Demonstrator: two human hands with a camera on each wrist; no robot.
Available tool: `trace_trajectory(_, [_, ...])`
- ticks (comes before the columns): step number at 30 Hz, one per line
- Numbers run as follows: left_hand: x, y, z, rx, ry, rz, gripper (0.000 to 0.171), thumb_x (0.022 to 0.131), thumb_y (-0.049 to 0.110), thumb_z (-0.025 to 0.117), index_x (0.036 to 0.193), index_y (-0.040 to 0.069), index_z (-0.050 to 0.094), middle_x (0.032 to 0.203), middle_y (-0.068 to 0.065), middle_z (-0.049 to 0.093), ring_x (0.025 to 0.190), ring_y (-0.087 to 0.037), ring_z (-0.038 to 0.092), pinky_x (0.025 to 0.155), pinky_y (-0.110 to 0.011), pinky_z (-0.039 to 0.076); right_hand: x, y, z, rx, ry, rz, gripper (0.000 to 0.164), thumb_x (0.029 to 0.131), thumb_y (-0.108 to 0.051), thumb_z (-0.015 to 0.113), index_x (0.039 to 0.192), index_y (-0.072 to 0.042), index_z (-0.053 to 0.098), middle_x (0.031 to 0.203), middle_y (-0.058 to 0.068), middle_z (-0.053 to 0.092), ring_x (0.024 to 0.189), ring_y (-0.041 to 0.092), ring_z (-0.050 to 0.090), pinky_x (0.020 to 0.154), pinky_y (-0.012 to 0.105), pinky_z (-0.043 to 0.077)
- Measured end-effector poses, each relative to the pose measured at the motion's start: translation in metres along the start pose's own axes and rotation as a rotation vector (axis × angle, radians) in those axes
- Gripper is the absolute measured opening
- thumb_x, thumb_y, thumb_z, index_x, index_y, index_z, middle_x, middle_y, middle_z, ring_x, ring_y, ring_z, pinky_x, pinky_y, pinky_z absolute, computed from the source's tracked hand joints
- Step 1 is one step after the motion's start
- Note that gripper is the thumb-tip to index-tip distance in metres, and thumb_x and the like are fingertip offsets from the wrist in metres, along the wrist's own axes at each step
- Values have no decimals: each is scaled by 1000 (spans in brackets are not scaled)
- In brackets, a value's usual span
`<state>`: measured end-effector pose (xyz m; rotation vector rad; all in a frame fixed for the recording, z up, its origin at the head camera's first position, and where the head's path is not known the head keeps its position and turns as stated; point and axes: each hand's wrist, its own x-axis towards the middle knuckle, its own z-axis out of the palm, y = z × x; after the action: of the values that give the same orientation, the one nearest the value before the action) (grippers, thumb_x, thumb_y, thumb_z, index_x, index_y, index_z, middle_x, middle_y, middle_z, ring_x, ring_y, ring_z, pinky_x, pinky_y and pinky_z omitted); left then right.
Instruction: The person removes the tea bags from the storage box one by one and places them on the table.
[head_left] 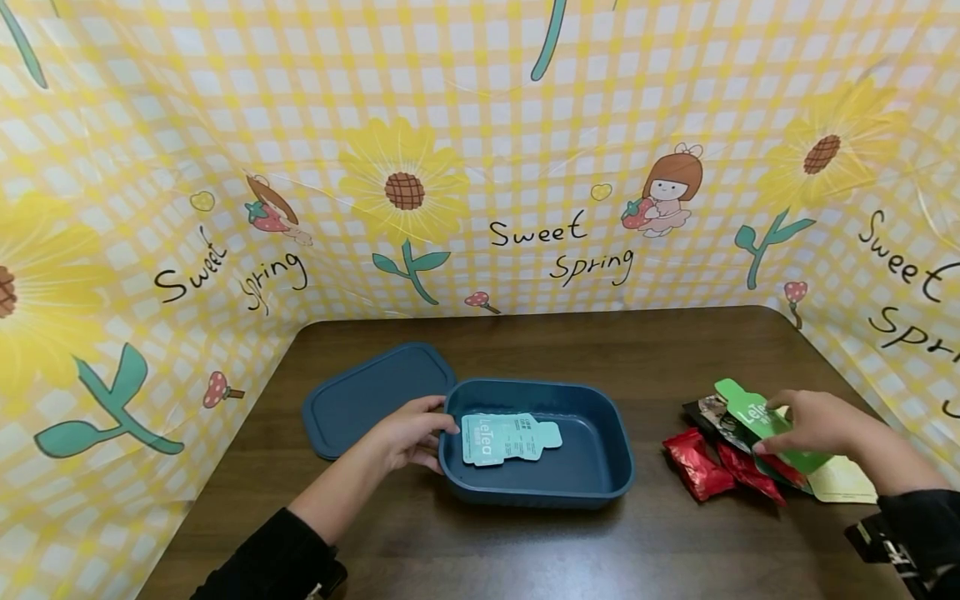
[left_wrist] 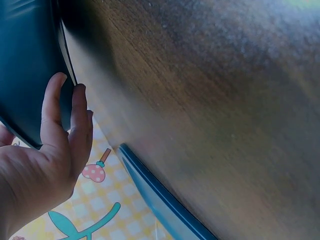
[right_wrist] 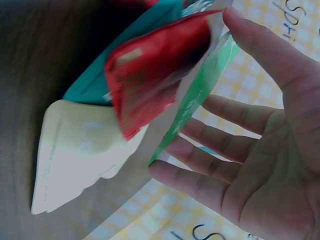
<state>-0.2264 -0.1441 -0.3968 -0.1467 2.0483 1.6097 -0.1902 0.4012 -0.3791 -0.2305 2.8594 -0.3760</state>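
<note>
A dark blue lunch box (head_left: 536,492) stands without its lid mid-table, and a pale mint tea packet marked LeTea (head_left: 510,439) lies flat inside it. My left hand (head_left: 411,435) grips the box's left end; the left wrist view has its fingers along the outer wall (left_wrist: 30,65). On the right, my right hand (head_left: 817,429) holds a bright green tea packet (head_left: 750,412) by its edges, thumb on one side and fingertips on the other. Under and beside that packet lie red foil packets (head_left: 697,467), a black packet (head_left: 712,417) and a cream packet (head_left: 843,481).
The blue lid (head_left: 378,396) lies flat behind my left forearm, its right end close to the box. A teal packet (right_wrist: 90,85) shows beneath a red one in the right wrist view. Yellow checked cloth (head_left: 480,108) walls the brown table (head_left: 525,554) at the back and sides.
</note>
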Motion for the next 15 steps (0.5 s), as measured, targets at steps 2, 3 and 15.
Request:
trace_trajectory(2, [0,0,0,0,0,-1,69,95,7,64,158,4,39,132,-26,61,91,-29,70,67,-44,68,-1,4,2,-4,-4,6,80,82,-42,87,124,21,59,107,32,67,97,47,66,77,56,58])
trace_trajectory(3, [0,0,0,0,0,-2,69,95,8,64,158,4,39,132,-26,61,91,-29,70,67,-44,68,-1,6,4,-2,-8,10,80,83,-42,86,123,21,59,108,32,67,97,46,67,77,56,59])
trace_trajectory(15, [0,-2,-1,-4,-6,-9,69,96,8,64,160,5,37,138,-27,58,92,-29,71,69,-44,68,0,14,10,0,-37,-3,75,86,-42,83,122,21,60,120,42,63,104,53,65,80,59,59])
